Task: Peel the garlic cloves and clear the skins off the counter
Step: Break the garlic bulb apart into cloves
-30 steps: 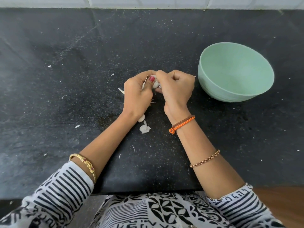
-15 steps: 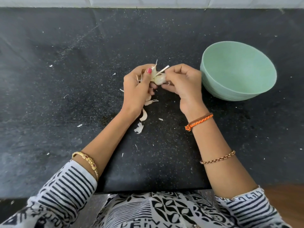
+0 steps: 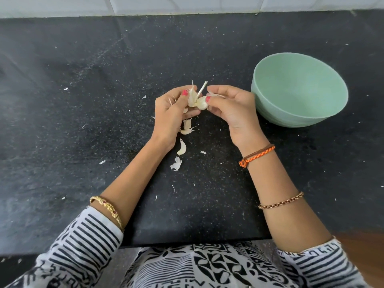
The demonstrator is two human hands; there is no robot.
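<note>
- One container on show: a mint-green bowl [image 3: 299, 90] standing upright on the black counter [image 3: 83, 121], just to the right of the hands. Its inside shows nothing but bare green wall.
- Count of hands: two, both raised over the middle of the counter, both busy on a single piece of garlic [image 3: 198, 100].
- The garlic sits between the two hands, lifted clear of the counter, with pale cloves showing and a dry stalk [image 3: 202, 89] sticking up and to the right.
- Left hand [image 3: 172, 115]: fingers curled under the garlic, thumb with its red nail pressed on top, so it is grasping the garlic from the left side. A sliver of skin pokes out between its fingers.
- Right hand [image 3: 234, 109]: palm turned partly upward, thumb and forefinger pinching the right-hand clove, with a flake of skin [image 3: 216, 94] lying across the fingertips.
- Below the hands, loose skins [image 3: 182, 148] lie on the counter: five clear pieces in a short trail running toward the person, the nearest one a torn white scrap [image 3: 176, 164].
- Smaller white flecks are scattered wider over the counter; too tiny to count surely.
- Wrists: a gold bangle [image 3: 108, 208] on the left arm; an orange braided band [image 3: 257, 154] and a chain bracelet [image 3: 280, 202] on the right.
</note>
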